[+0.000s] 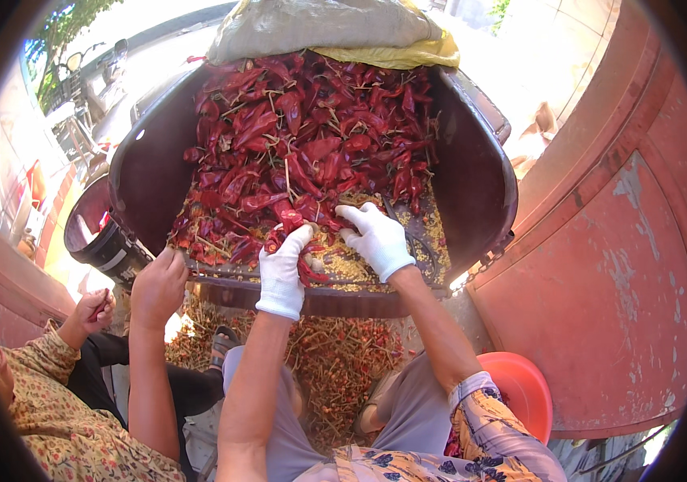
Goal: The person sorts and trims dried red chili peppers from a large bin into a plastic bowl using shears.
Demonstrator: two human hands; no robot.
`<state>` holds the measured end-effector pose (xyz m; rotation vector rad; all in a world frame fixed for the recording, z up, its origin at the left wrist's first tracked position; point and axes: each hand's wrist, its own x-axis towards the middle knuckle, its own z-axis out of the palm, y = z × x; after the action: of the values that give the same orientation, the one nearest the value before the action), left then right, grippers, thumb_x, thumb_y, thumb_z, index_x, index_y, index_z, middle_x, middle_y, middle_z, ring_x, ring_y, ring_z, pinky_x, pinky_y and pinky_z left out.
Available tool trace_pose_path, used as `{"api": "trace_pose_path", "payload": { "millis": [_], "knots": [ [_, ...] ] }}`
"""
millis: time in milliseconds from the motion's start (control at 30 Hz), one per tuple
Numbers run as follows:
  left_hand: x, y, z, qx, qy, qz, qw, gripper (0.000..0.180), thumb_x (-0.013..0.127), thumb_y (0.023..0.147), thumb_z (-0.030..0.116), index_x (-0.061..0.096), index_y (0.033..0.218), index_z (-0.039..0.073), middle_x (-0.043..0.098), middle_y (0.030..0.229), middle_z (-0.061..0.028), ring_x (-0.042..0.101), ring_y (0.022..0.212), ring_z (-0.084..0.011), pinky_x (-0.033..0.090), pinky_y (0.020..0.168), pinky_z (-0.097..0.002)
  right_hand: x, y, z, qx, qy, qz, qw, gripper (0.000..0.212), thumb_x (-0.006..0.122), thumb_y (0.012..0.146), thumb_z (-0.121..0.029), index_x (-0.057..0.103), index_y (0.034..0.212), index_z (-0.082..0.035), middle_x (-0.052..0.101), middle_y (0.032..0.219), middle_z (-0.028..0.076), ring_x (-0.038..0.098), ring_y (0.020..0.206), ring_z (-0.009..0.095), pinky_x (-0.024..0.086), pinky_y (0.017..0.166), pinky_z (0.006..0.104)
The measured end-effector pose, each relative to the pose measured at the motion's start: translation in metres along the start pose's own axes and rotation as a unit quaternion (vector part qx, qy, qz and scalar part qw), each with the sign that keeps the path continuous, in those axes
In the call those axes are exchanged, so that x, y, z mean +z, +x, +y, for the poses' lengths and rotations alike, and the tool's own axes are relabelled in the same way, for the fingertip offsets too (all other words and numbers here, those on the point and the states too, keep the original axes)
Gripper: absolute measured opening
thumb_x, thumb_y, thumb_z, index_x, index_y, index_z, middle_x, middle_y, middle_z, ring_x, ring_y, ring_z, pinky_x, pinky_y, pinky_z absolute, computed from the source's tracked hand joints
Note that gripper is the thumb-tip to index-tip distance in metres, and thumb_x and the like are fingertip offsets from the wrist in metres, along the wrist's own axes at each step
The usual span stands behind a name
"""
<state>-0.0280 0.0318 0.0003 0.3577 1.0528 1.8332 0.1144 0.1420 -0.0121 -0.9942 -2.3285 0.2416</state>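
Observation:
My left hand (283, 271), in a white glove, is closed with thumb and fingers on a dried red chili pepper (289, 218) at the front of the pile. Close to its right, my right hand (380, 238), gloved too, has its fingers apart over the near edge of the peppers. Nothing shows between those fingers. A deep heap of dried red chili peppers (311, 145), many with pale stems, fills a dark cart bed (476, 185). Loose yellow seeds (343, 263) cover the bed floor around both hands.
At left sits a co-worker, one hand (159, 289) at the bed's front edge. A black bucket (94, 233) stands left of the cart, a red basin (520, 394) by my right leg. Stems (343, 361) litter the ground. A red metal door (592, 297) stands right.

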Motion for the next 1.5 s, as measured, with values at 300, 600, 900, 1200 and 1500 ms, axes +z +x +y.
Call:
{"api": "trace_pose_path", "payload": {
  "millis": [300,600,900,1200,1500],
  "knots": [
    [0.0,0.004,-0.005,0.029,0.03,-0.072,0.997,0.037,0.067,0.087,0.01,0.06,0.123,0.004,0.063,0.085,-0.0004,0.056,0.058,-0.0079,0.053,0.054,-0.0253,-0.025,-0.002,-0.002,0.209,0.573,-0.029,0.792,0.02,0.061,0.092,-0.011,0.062,0.111,-0.007,0.062,0.08,-0.002,0.047,0.056,0.004,0.038,0.051,0.0211],
    [0.009,0.003,-0.012,0.0,0.047,-0.133,0.99,0.039,0.064,0.09,0.012,0.056,0.128,0.004,0.067,0.104,-0.0037,0.056,0.063,-0.0062,0.053,0.054,-0.0251,-0.029,-0.007,-0.008,0.235,0.681,-0.107,0.685,0.011,0.059,0.093,-0.014,0.059,0.102,-0.007,0.059,0.073,-0.001,0.04,0.046,0.002,0.026,0.04,0.0197],
    [0.003,0.004,-0.011,-0.05,-0.114,-0.148,0.981,0.036,0.057,0.096,0.026,0.055,0.128,0.01,0.06,0.127,-0.0061,0.06,0.105,-0.0163,0.052,0.083,-0.031,-0.015,-0.006,0.011,0.266,0.856,-0.124,0.426,0.008,0.056,0.095,-0.018,0.056,0.095,-0.01,0.061,0.076,0.001,0.042,0.046,0.004,0.028,0.039,0.0178],
    [0.005,0.007,-0.022,0.035,-0.11,-0.06,0.992,0.023,0.067,0.088,0.007,0.061,0.109,0.003,0.065,0.103,-0.0049,0.062,0.09,-0.0147,0.051,0.084,-0.0293,-0.029,-0.014,-0.054,0.183,0.508,-0.158,0.827,0.022,0.061,0.093,-0.017,0.064,0.111,-0.004,0.063,0.08,-0.002,0.055,0.063,0.004,0.045,0.056,0.0222],
    [-0.009,0.013,0.014,0.025,-0.095,0.115,0.989,0.018,0.076,0.083,0.015,0.061,0.087,0.007,0.059,0.076,-0.0005,0.055,0.06,-0.0098,0.054,0.053,-0.0265,0.008,0.003,-0.015,0.022,0.021,0.042,0.999,0.023,0.067,0.086,-0.033,0.066,0.1,-0.014,0.061,0.093,0.012,0.064,0.079,0.033,0.051,0.069,0.0417]
  ]
}}
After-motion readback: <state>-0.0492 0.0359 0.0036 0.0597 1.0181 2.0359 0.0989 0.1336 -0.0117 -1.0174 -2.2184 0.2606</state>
